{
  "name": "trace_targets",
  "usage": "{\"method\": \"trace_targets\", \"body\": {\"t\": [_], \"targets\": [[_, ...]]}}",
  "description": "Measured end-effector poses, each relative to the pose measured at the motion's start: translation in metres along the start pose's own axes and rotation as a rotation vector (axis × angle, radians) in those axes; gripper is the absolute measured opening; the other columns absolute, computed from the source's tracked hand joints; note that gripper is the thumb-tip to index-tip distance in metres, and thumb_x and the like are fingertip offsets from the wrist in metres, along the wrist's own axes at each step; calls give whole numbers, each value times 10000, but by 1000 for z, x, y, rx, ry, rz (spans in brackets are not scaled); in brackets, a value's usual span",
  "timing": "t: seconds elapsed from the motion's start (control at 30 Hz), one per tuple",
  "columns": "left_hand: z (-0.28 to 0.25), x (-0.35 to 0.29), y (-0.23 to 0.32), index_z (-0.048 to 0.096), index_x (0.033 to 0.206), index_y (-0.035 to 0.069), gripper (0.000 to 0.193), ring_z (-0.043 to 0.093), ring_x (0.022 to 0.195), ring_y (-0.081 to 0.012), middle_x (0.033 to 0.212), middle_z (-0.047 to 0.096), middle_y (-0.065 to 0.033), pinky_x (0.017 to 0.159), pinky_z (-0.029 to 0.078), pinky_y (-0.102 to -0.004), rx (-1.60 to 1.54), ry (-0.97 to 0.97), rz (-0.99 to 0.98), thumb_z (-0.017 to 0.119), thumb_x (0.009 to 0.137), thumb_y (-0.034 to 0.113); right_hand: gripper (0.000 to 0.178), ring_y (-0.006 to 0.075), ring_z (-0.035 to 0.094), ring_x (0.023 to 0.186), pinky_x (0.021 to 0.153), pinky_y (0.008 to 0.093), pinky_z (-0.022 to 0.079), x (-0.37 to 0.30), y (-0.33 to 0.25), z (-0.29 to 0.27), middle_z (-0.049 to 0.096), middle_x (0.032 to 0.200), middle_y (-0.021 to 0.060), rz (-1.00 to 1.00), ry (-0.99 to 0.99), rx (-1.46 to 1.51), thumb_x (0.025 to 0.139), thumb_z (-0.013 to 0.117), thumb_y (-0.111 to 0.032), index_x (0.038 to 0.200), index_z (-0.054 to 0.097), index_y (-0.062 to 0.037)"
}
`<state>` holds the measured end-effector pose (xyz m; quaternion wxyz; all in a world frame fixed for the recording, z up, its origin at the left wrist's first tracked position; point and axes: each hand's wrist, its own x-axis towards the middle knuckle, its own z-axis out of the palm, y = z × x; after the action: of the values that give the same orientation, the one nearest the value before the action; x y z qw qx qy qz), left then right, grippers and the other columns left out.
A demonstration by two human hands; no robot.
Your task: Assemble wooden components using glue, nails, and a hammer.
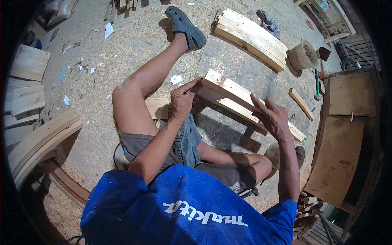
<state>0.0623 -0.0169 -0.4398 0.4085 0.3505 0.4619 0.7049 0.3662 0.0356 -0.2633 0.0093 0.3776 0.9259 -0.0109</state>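
Note:
A piece made of pale wooden bars [237, 90] lies across between my hands, its left end raised and its shadow falling on the floor below. At that end my left hand [182, 99] is closed, with the index finger stretched along to the corner; its other fingers are curled and partly hidden. Farther right, my right hand [272, 118] grips the wood from above, thumb and fingers reaching over the bars. Small dark marks, possibly nail or screw holes, dot the top face near the left end.
Stacked planks [253, 36] lie beyond, beside a bucket [303, 55]. A green-handled hammer [317, 83] and a loose wooden strip [301, 104] are to the right, before a wooden cabinet [337, 159]. Curved boards [45, 141] stand at left. Sawdust and scraps cover the floor.

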Motion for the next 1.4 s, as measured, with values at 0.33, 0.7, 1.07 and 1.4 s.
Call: {"method": "trace_targets", "body": {"t": [0.33, 0.7, 1.07, 1.4], "targets": [[-3, 2, -5, 725, 1227, -42, 484, 663, 1244, -209, 1303, 725, -141, 1087, 492, -321, 100, -63, 136, 543, 807, -199, 709, 261, 617, 728, 658, 408, 522, -2, 6, 4, 539, 901, 56, 9, -56, -3, 957, 671, -270, 1593, 404, -432], [9, -1, 3, 735, 1243, 10, 443, 709, 1161, -190, 1264, 745, -109, 994, 556, -299, 339, 11, 185, 622, 859, -181, 789, 251, 607, 717, 628, 400, 527, -1, 12, 9, 532, 893, 61, -23, -62, 18, 914, 705, -207, 1601, 382, -426], [2, -1, 11, 721, 1243, -15, 379, 711, 1143, -235, 1247, 743, -135, 1027, 528, -336, 389, -30, 177, 671, 872, -78, 700, 247, 583, 720, 614, 386, 491, -2, 1, 4, 531, 878, 64, -11, -13, 5, 953, 702, -354, 1595, 421, -348], [7, 49, 62, 594, 1407, 67, 726, 508, 1397, -333, 1510, 531, -165, 1155, 407, -453, 607, -363, 618, 911, 768, 205, 694, 326, 561, 1231, 1039, 439, 473, -49, -3, -14, 578, 1331, 145, 41, 386, -24, 891, 731, -262, 1543, 502, -199]]}}
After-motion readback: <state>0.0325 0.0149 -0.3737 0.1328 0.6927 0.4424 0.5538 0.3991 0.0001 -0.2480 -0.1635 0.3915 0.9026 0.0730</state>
